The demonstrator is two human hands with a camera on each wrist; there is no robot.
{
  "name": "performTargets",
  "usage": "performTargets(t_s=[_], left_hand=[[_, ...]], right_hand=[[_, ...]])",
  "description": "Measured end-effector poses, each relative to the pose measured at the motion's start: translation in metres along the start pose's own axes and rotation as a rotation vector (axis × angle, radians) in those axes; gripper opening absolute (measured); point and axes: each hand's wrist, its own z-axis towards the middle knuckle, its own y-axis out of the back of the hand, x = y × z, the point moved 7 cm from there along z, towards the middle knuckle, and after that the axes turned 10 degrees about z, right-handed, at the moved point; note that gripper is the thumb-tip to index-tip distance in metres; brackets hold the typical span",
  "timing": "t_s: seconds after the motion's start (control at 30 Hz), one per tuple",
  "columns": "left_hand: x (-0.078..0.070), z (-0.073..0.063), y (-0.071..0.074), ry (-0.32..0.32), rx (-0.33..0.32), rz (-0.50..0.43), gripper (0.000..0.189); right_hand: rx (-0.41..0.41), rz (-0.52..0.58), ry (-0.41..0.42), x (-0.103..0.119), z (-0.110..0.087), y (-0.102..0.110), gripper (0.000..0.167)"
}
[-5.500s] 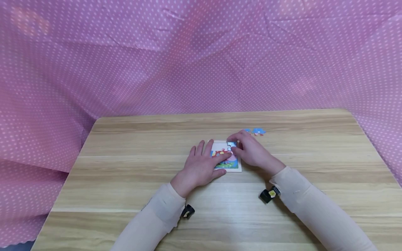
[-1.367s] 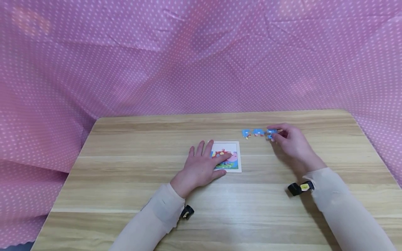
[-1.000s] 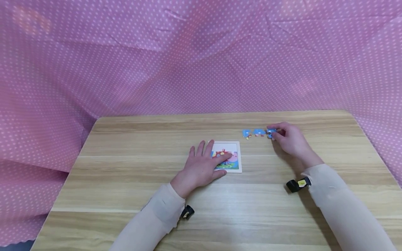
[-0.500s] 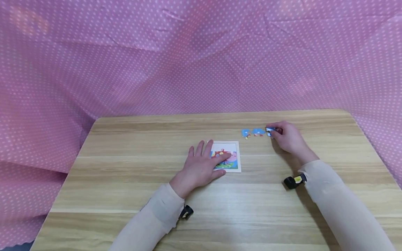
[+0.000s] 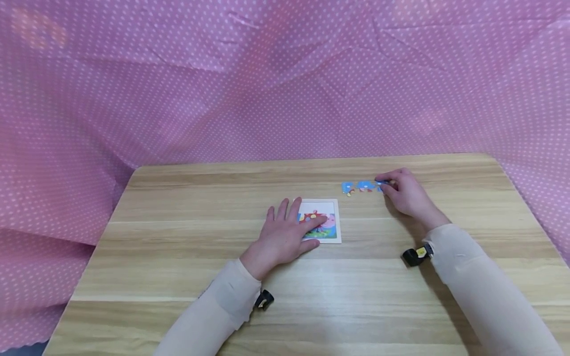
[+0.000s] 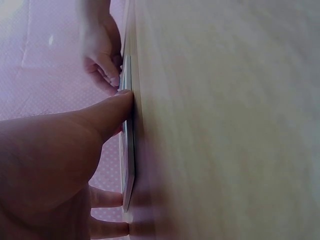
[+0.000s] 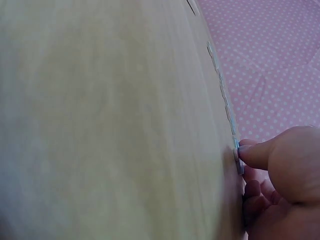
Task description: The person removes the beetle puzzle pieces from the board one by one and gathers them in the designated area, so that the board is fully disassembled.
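Observation:
My left hand (image 5: 281,239) lies spread with straight fingers over a small jigsaw puzzle board (image 5: 328,206). Its lower half carries a colourful cartoon picture, while the top part is bare white within a pale rim. In the left wrist view, the thumb (image 6: 116,111) presses on the board's edge. My right hand (image 5: 408,197) pinches a blue puzzle piece (image 5: 380,187) between thumb and forefinger, mostly covered by the fingers. The right wrist view shows that puzzle piece (image 7: 237,154) close over the tabletop. Two more puzzle pieces, a left one (image 5: 347,187) and a middle one (image 5: 365,185), lie beside it.
The wooden table (image 5: 200,198) has its far edge just behind the puzzle pieces. A pink polka-dot cloth (image 5: 285,89) hangs behind and at both sides. Black wrist cameras sit on the left wrist (image 5: 264,300) and right wrist (image 5: 416,256).
My right hand has gone from the board's upper right corner to the right end of the row, taking a puzzle piece off. Lately it shifts slightly, tilting the piece. The left hand stays put.

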Motion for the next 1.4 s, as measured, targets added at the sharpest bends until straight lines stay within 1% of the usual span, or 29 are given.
performTargets(t_s=[0.23,0.47,0.6,0.77,0.97,1.07,1.27,1.4], left_hand=[[0.001,0.000,0.001,-0.001,0.016,-0.005,0.063],[0.001,0.000,0.004,-0.002,0.006,0.003,0.064],[0.001,0.000,0.003,-0.002,0.008,0.007,0.064],[0.001,0.001,0.001,0.002,0.006,0.011,0.064],[0.000,0.001,0.001,-0.003,-0.007,0.003,0.064],[0.000,-0.001,0.002,-0.012,-0.018,-0.002,0.063],[0.004,-0.007,0.003,-0.018,-0.032,-0.022,0.063],[0.007,-0.012,0.004,-0.021,-0.038,-0.040,0.062]], right_hand=[[-0.015,0.029,0.018,-0.001,-0.001,0.002,0.031],[-0.013,0.071,0.002,-0.002,-0.002,0.004,0.031],[-0.018,0.091,0.013,-0.001,-0.003,0.005,0.031],[-0.041,0.119,0.021,0.000,-0.009,0.010,0.033],[-0.080,0.145,0.003,0.002,-0.019,0.018,0.035],[-0.083,0.174,-0.005,0.004,-0.023,0.018,0.036],[-0.044,0.252,0.000,0.016,-0.030,0.014,0.037],[-0.040,0.258,0.022,0.027,-0.032,0.009,0.035]])
